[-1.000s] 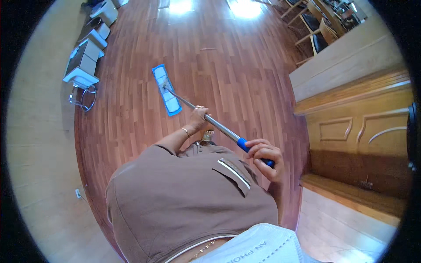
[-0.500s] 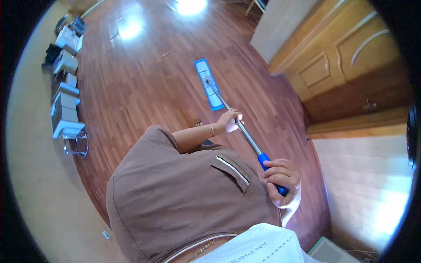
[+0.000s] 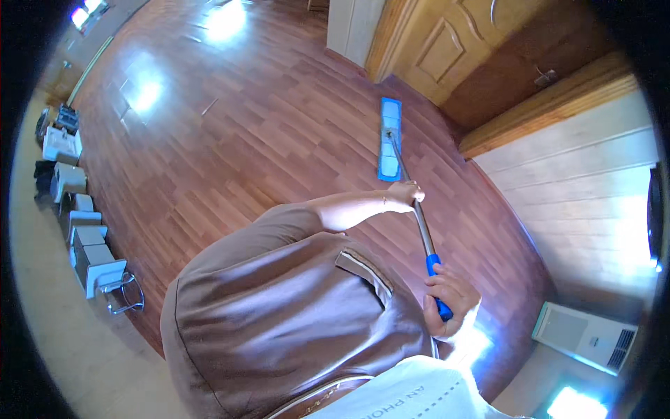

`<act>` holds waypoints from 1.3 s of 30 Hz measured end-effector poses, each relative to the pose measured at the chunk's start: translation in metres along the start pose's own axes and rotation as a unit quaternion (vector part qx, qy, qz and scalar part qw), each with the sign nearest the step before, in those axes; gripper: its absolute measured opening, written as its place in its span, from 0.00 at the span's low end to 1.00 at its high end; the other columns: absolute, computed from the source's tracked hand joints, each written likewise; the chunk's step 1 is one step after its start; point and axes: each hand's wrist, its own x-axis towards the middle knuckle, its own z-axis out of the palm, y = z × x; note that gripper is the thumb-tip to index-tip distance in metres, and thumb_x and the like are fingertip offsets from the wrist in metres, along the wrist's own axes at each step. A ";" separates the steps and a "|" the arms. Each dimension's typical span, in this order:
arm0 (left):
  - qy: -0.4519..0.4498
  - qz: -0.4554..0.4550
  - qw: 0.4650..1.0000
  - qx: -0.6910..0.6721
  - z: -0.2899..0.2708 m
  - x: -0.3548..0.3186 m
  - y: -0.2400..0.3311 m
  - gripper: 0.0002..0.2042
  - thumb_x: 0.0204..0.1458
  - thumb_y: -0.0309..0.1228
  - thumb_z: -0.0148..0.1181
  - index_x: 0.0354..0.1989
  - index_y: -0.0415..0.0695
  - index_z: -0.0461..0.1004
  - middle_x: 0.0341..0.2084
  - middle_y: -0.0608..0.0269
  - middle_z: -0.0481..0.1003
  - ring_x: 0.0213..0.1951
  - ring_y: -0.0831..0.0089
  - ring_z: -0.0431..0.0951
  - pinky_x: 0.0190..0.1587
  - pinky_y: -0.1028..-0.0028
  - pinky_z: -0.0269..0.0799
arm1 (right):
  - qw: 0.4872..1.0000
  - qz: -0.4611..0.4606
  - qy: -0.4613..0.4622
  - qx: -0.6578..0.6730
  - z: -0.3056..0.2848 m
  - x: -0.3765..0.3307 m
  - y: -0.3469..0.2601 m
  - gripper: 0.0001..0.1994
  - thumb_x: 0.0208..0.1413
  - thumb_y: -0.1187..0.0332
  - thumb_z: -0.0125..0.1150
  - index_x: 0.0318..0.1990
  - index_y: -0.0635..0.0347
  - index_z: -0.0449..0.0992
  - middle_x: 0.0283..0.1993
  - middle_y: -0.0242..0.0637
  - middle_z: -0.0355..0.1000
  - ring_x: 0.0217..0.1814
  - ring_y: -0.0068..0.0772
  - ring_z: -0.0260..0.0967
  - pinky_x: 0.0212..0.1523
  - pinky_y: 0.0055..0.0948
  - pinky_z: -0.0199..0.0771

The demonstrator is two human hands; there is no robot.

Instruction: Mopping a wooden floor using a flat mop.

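A flat mop (image 3: pixel 422 227) with a shiny metal pole slants across the view in front of me. Around the middle of the pole my left hand (image 3: pixel 405 196) is wrapped, with a bracelet on its wrist. Lower down, my right hand (image 3: pixel 452 302) grips the blue handle (image 3: pixel 443 308) close to the pole's end, near my right side. The mop head (image 3: pixel 391 150) is long and narrow, pale with a bright blue edge, and lies on the reddish-brown wood floor (image 3: pixel 300 133).
A wooden door (image 3: pixel 440 45) with a frame stands ahead on the right, near the mop head. A pale wall (image 3: pixel 558 188) and a white air-conditioner unit (image 3: pixel 586 335) are at the right. White and grey furniture (image 3: pixel 87 244) and a chrome-framed seat (image 3: pixel 125 293) line the left wall.
My view has turned to the right. The mop head now lies nearer the door, with its pole more upright in the picture. Both hands have kept their hold.
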 end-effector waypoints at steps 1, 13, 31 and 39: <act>-0.005 0.005 1.000 -0.002 0.005 0.003 0.014 0.07 0.42 0.31 0.61 0.23 0.48 0.68 0.27 0.59 0.71 0.38 0.59 0.72 0.38 0.60 0.69 | 1.000 0.003 0.012 -0.014 -0.001 -0.009 -0.005 0.04 0.34 0.75 0.58 0.22 0.62 0.75 0.27 0.42 0.76 0.38 0.48 0.77 0.39 0.37 0.76; -0.160 0.179 0.967 0.088 0.007 -0.079 0.145 0.15 0.39 0.50 0.63 0.24 0.51 0.78 0.23 0.62 0.77 0.32 0.56 0.78 0.34 0.54 0.72 | 0.985 -0.133 -0.007 -0.110 -0.063 -0.106 -0.101 0.12 0.47 0.60 0.60 0.28 0.60 0.72 0.27 0.42 0.73 0.28 0.43 0.72 0.30 0.40 0.74; 0.008 -0.166 0.973 0.157 -0.157 -0.286 -0.018 0.05 0.33 0.35 0.59 0.22 0.54 0.73 0.25 0.66 0.73 0.42 0.64 0.73 0.34 0.56 0.66 | 0.972 -0.129 0.088 0.174 0.158 -0.006 -0.149 0.22 0.53 0.48 0.57 0.26 0.62 0.73 0.26 0.43 0.73 0.31 0.45 0.74 0.36 0.39 0.75; 0.154 -0.301 0.928 0.154 -0.213 -0.412 -0.094 0.07 0.31 0.29 0.60 0.21 0.52 0.69 0.23 0.68 0.71 0.40 0.61 0.74 0.36 0.53 0.67 | 0.943 -0.181 -0.120 0.252 0.245 0.056 -0.175 0.10 0.48 0.64 0.64 0.28 0.63 0.77 0.33 0.43 0.74 0.42 0.45 0.74 0.45 0.40 0.72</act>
